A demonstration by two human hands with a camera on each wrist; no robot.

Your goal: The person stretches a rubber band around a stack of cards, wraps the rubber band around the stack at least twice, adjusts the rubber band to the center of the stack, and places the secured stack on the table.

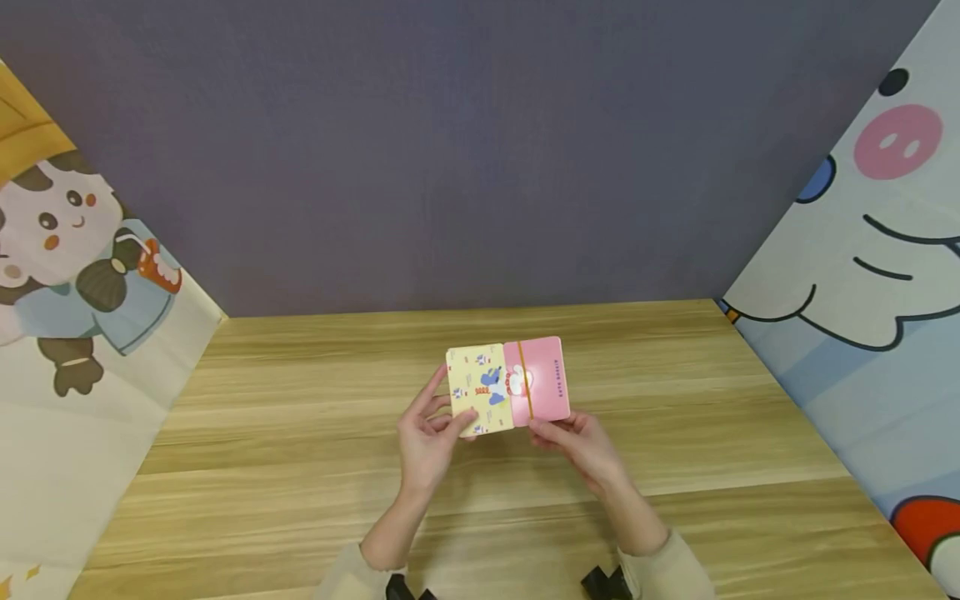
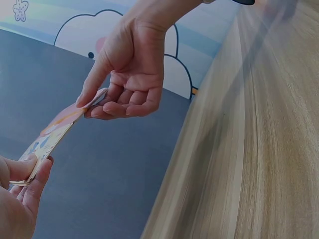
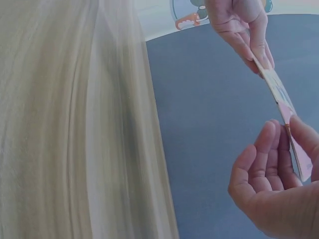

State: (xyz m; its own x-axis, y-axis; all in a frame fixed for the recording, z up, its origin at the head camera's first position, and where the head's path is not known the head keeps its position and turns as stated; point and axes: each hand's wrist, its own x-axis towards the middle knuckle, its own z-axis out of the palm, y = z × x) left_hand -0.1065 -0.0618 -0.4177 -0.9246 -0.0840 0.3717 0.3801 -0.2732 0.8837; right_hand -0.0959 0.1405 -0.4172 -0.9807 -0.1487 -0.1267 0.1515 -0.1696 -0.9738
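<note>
A small notebook [image 1: 476,387] is spread flat between my two hands, a yellow half with a blue cartoon figure on the left and a pink half on the right. An orange elastic band [image 1: 526,379] runs down the pink half. My left hand [image 1: 426,442] pinches the yellow half, thumb on top and fingers behind. At the lower edge of the pink half, my right hand [image 1: 588,454] pinches it between thumb and fingers. The left wrist view shows the notebook [image 2: 56,127] thin and tilted, held up off the table. Its underside is mostly hidden.
The wood-grain table [image 1: 300,467] lies below both hands. A dark grey panel [image 1: 450,167] rises at the table's back edge. Cartoon-printed walls stand at the left [image 1: 67,450] and right [image 1: 847,275]. Dark straps [image 1: 607,583] show near the cuffs.
</note>
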